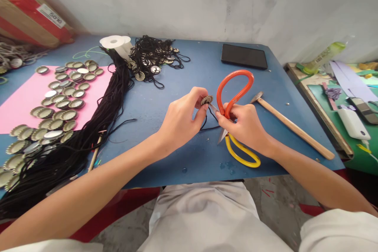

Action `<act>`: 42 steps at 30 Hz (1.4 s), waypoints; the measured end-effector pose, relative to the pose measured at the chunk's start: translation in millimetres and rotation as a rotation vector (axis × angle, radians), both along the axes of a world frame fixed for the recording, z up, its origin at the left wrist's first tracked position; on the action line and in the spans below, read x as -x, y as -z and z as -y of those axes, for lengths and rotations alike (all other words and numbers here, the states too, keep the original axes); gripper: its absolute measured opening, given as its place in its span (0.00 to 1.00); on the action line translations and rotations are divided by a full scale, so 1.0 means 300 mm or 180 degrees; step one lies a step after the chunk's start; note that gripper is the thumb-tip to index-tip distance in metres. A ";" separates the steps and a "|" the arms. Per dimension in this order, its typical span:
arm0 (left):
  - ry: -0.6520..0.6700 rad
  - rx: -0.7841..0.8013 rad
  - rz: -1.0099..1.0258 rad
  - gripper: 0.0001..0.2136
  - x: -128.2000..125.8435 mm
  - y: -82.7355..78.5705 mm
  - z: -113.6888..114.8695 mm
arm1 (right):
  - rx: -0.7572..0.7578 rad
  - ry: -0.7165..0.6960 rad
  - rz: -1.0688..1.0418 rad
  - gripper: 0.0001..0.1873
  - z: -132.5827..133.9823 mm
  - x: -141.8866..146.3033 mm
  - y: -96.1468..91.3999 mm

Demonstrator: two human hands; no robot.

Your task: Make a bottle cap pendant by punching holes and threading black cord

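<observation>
The blue surface spans the middle of the frame, its left side cut off, its near edge running along the person's lap and its right edge slanting down past a second, green-topped table at the far right. A cardboard box is cropped at upper left. Below it, a pink sheet is partly hidden by loose caps and a long bundle of black cord, which the left forearm partly covers. A hammer lies at right, its handle end close to the surface's right edge. The right hand has its grip closed on the scissors, whose pivot is hidden by the fingers. The left hand pinches one bottle cap just right of the frame's middle, above the surface; whether the blade tip touches it is hard to tell. Blue top between the cord heap and the phone gives room beyond the hands. Thin cord hangs under the cap, its join hidden.
</observation>
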State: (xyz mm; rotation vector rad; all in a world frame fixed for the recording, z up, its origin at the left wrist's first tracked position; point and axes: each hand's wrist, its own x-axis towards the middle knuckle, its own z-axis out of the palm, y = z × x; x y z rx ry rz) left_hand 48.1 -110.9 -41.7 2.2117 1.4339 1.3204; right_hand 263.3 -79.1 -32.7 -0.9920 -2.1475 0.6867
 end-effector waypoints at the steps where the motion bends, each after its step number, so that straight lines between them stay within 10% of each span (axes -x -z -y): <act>1: -0.0015 -0.0008 -0.0025 0.06 -0.001 0.001 0.001 | -0.0014 0.0000 -0.0002 0.18 0.000 0.000 0.001; 22: 0.0026 0.0495 0.0721 0.06 -0.009 -0.021 -0.001 | -0.0031 -0.0057 0.0043 0.18 0.002 0.000 -0.007; 42: -0.0542 -0.0050 -0.0234 0.07 0.030 0.000 -0.024 | 0.0315 -0.0057 0.0118 0.18 -0.006 -0.003 -0.021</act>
